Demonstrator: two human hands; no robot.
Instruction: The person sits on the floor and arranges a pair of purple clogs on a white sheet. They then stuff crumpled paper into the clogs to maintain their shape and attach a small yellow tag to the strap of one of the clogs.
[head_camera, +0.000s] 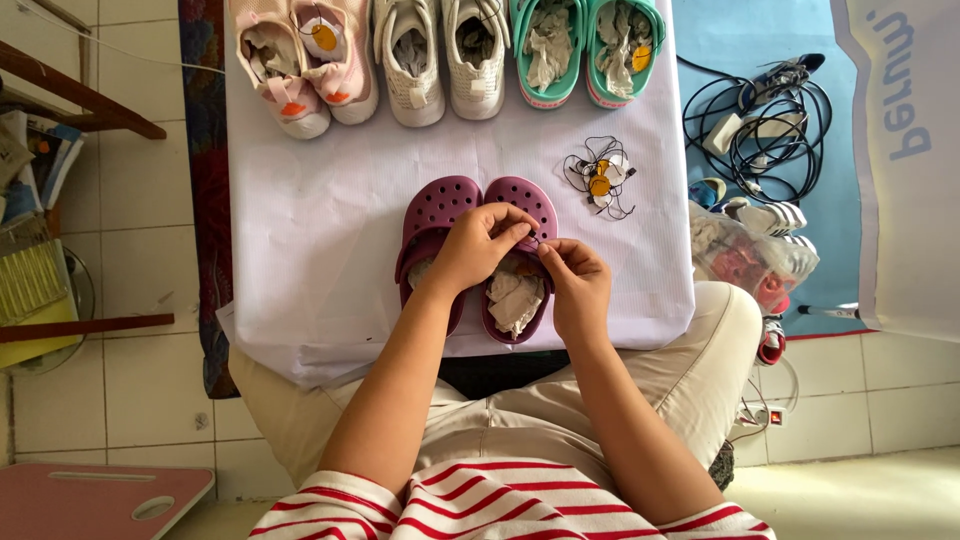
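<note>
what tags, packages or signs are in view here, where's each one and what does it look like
Tag pile: right of the maroon clogs, round orange and white tags on black strings.
Pink shoe tag: top left, round orange disc.
Teal clog tag: top right, small orange disc.
Banner: far right, white with blue lettering.
Plastic bag: right of the table, clear, holding shoes.

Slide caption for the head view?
Both hands, left hand and right hand, pinch at a maroon clog pair on a white-covered table.

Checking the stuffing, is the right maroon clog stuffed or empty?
Stuffed: crumpled pale paper fills the right maroon clog under both hands.
</note>
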